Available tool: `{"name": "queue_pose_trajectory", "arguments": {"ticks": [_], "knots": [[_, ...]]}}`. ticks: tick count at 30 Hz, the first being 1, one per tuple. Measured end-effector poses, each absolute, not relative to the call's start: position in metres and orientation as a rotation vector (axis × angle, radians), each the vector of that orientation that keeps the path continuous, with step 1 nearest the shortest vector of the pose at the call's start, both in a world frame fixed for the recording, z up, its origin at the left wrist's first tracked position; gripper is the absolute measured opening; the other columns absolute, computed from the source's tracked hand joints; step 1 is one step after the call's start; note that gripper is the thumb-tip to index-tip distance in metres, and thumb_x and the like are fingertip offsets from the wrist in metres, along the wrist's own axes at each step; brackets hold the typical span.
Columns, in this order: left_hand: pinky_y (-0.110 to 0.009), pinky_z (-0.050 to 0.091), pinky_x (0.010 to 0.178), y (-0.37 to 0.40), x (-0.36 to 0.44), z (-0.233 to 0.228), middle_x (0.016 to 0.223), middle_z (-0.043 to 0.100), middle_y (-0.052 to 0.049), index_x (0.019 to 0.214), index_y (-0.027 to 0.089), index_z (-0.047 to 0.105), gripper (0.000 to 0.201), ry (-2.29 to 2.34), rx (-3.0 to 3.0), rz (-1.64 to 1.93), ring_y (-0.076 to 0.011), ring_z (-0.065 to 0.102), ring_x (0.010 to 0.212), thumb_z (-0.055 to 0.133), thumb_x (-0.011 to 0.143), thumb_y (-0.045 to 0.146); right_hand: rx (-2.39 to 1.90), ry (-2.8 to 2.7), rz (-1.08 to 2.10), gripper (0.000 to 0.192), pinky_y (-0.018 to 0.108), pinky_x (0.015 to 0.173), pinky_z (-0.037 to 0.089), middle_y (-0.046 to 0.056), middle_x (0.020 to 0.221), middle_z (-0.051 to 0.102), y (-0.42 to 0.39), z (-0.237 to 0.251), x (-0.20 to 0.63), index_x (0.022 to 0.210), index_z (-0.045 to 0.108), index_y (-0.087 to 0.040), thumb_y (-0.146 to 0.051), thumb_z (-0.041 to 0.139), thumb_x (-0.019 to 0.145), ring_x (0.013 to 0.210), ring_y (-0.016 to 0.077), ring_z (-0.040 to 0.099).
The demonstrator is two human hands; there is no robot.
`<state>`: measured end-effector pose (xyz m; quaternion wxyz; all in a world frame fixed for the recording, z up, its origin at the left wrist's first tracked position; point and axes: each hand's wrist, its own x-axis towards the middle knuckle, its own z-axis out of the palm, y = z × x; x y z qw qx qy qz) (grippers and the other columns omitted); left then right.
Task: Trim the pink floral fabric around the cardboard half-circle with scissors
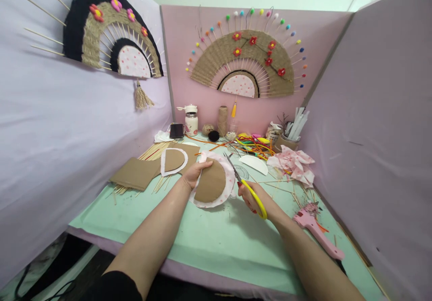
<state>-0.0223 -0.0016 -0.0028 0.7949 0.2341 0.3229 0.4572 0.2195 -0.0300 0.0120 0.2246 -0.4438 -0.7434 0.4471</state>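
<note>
My left hand (195,173) grips the left edge of a half-round cardboard piece (212,181), thumb on top. Beneath the cardboard, pink-dotted white fabric (230,175) shows as a border around its curve. My right hand (251,196) is wrapped round the yellow handles of a pair of scissors (241,175). Their blades point up and to the left, beside the right edge of the fabric. Left of my left hand lies another half-round cardboard piece (173,160) with a white border.
Folded cardboard (133,173) and thin sticks lie at the left. A pink glue gun (319,233) rests at the right, near crumpled dotted fabric (293,162). Behind are a white bottle (191,122), a twine spool (222,120) and coloured pipe cleaners (258,146). Decorated fans (249,58) hang on the walls.
</note>
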Motion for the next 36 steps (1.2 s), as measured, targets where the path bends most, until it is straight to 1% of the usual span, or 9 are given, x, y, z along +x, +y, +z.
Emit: {"name": "queue_pose_trajectory", "arguments": {"ticks": [3,6,9,12,16,21,31,36], "knots": [[-0.034,0.05,0.073,-0.001,-0.023,-0.002,0.079,0.074,-0.014,0.088,0.005,0.069,0.021,0.708,0.518,0.979,-0.0235,0.069,0.07,0.063,0.077,0.022,-1.22,-2.105,1.219,0.04,0.021,0.038,0.029,-0.006,0.045,0.039,-0.031,0.014,0.221,0.072,0.048,-0.018,-0.055,0.039,0.085,0.037,0.0083,0.036],[-0.033,0.051,0.07,0.0,-0.023,-0.002,0.078,0.073,-0.014,0.087,0.005,0.069,0.019,0.743,0.545,0.982,-0.0232,0.069,0.069,0.063,0.076,0.02,-1.177,-2.137,1.214,0.044,0.022,0.04,0.03,-0.005,0.048,0.039,-0.031,0.013,0.222,0.073,0.048,-0.018,-0.06,0.038,0.084,0.04,0.0088,0.036],[-0.033,0.051,0.068,0.001,-0.023,-0.002,0.076,0.073,-0.014,0.086,0.005,0.069,0.02,0.774,0.558,0.966,-0.0234,0.069,0.068,0.063,0.076,0.021,-1.101,-2.156,1.213,0.05,0.023,0.042,0.031,-0.004,0.055,0.042,-0.029,0.009,0.224,0.076,0.046,-0.018,-0.067,0.038,0.082,0.045,0.0094,0.038],[-0.032,0.051,0.065,0.002,-0.023,-0.004,0.073,0.073,-0.013,0.084,0.005,0.069,0.021,0.787,0.547,0.958,-0.0229,0.069,0.064,0.063,0.076,0.024,-1.007,-2.192,1.229,0.056,0.023,0.044,0.033,-0.002,0.061,0.046,-0.027,0.002,0.227,0.079,0.045,-0.018,-0.073,0.032,0.082,0.049,0.0098,0.04],[-0.032,0.051,0.065,0.002,-0.024,-0.003,0.073,0.073,-0.014,0.082,0.005,0.069,0.022,0.768,0.524,0.96,-0.0233,0.069,0.064,0.062,0.077,0.025,-0.951,-2.197,1.292,0.061,0.022,0.044,0.036,0.001,0.069,0.051,-0.023,-0.006,0.229,0.082,0.047,-0.018,-0.075,0.027,0.082,0.05,0.0091,0.043],[-0.032,0.051,0.066,0.001,-0.022,0.003,0.071,0.073,-0.013,0.082,0.006,0.069,0.023,0.76,0.492,0.987,-0.0227,0.069,0.063,0.058,0.081,0.026,-0.928,-2.149,1.386,0.063,0.021,0.043,0.037,-0.001,0.068,0.05,-0.021,-0.011,0.229,0.081,0.047,-0.017,-0.076,0.024,0.082,0.047,0.0079,0.044],[-0.031,0.051,0.067,0.005,-0.024,0.002,0.071,0.073,-0.012,0.08,0.008,0.068,0.027,0.706,0.458,1.05,-0.0221,0.069,0.064,0.054,0.085,0.03,-0.945,-2.158,1.387,0.063,0.021,0.042,0.036,-0.001,0.068,0.049,-0.023,-0.007,0.228,0.081,0.046,-0.017,-0.077,0.025,0.081,0.045,0.0069,0.043],[-0.033,0.05,0.068,0.003,-0.022,0.003,0.074,0.073,-0.014,0.084,0.006,0.068,0.029,0.716,0.481,1.014,-0.0229,0.069,0.066,0.05,0.087,0.028,-0.963,-2.129,1.38,0.063,0.021,0.041,0.036,-0.001,0.066,0.049,-0.024,-0.004,0.226,0.081,0.047,-0.017,-0.077,0.026,0.08,0.044,0.0071,0.042]]}}
